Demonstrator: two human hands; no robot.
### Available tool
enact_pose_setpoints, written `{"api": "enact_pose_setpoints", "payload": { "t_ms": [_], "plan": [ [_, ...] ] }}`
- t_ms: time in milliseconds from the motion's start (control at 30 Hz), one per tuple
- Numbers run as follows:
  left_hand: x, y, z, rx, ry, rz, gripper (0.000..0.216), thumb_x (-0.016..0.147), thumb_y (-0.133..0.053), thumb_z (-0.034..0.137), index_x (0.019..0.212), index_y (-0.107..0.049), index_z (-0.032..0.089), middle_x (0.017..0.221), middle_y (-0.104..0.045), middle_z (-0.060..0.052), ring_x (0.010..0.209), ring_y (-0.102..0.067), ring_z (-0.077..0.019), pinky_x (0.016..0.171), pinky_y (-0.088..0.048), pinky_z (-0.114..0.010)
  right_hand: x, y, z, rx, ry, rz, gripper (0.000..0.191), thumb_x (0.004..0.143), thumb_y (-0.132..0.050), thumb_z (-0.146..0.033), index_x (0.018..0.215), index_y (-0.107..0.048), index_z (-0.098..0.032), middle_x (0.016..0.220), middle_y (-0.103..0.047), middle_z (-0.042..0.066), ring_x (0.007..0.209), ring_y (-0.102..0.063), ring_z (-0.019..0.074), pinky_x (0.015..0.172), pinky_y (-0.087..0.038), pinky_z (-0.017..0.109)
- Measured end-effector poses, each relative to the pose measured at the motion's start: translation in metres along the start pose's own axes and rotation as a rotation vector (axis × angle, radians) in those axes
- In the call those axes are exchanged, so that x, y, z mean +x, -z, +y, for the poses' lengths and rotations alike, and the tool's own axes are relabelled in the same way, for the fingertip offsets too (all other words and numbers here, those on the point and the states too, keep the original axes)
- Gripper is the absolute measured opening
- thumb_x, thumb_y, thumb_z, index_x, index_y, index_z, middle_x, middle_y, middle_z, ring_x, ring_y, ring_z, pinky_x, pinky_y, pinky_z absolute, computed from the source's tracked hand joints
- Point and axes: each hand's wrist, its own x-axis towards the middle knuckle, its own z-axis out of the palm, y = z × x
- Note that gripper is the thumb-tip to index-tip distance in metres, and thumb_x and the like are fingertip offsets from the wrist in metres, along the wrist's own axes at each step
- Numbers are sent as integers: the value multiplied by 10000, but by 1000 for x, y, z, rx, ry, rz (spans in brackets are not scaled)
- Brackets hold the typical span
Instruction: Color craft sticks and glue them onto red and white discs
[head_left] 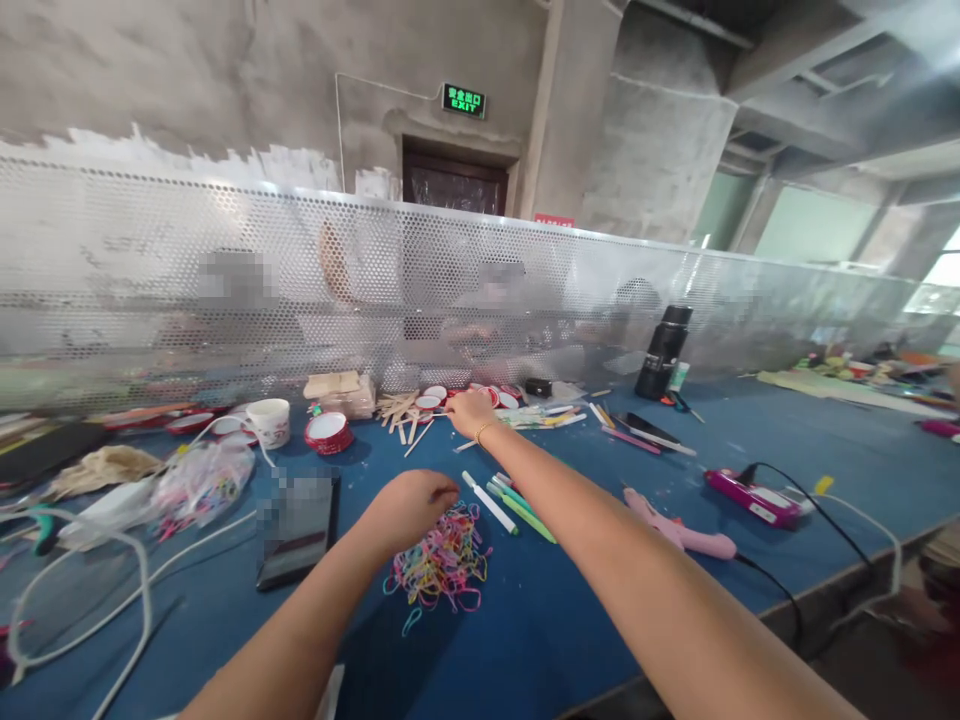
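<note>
My left hand rests with curled fingers at the top edge of a heap of coloured rubber bands on the blue table; what its fingertips pinch is hidden. My right hand is stretched far forward, fingers closed, among flat wooden sticks and red-rimmed white lids near the perforated screen. A thin stick seems to lie at its fingers, but I cannot make out what it grips. Between the hands lie white and green markers.
A phone lies left of the bands. A pink glue gun and a magenta tool with cables lie to the right. A black bottle, paper cup, red tape roll, bagged bands, white cables. People sit behind the screen.
</note>
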Motion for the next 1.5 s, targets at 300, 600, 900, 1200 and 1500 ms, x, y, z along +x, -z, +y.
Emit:
{"api": "enact_pose_setpoints", "payload": {
  "t_ms": [300, 600, 900, 1200, 1500],
  "plan": [
    [-3, -3, 1, 98, 15, 50, 300, 877, -495, 256, 1024, -755, 231, 1075, -748, -57, 1021, -667, -247, 910, -494, -362, 58, -57, -4, -49, 129, 2, 219, 890, -544, -240, 1021, -720, -248, 1184, -683, 66, 1161, -490, 220, 1003, -299, 383],
    [-5, -4, 6, 93, 42, 9, 310, 888, -497, 281, 1060, -748, 224, 1096, -742, -53, 1028, -664, -248, 915, -498, -356, 114, -59, 37, -81, 87, -22, 282, 948, -461, -350, 1103, -672, -244, 1171, -679, 80, 1114, -548, 233, 981, -329, 405],
    [-6, -3, 10, 83, 66, -52, 303, 901, -498, 309, 1055, -747, 231, 1035, -743, -61, 963, -668, -248, 858, -502, -372, 140, -78, 27, -164, 304, -211, 474, 719, -736, -281, 1186, -655, -294, 1198, -682, 91, 1108, -612, 280, 967, -398, 393],
    [-5, -4, 12, 27, 78, -86, 289, 888, -499, 276, 1041, -742, 243, 1002, -741, -49, 931, -659, -223, 811, -482, -334, 142, -83, 32, -134, 475, -133, 522, 858, -612, -439, 1323, -546, -211, 1219, -662, 143, 1142, -603, 278, 969, -413, 348],
    [-6, -6, 7, 1, 56, -66, 262, 877, -516, 261, 1000, -747, 264, 993, -750, -27, 939, -664, -204, 812, -469, -304, 146, -96, 24, -33, 431, -53, 237, 911, -515, -183, 1127, -608, -206, 1080, -695, 133, 1014, -646, 238, 873, -443, 314]
  ]
}}
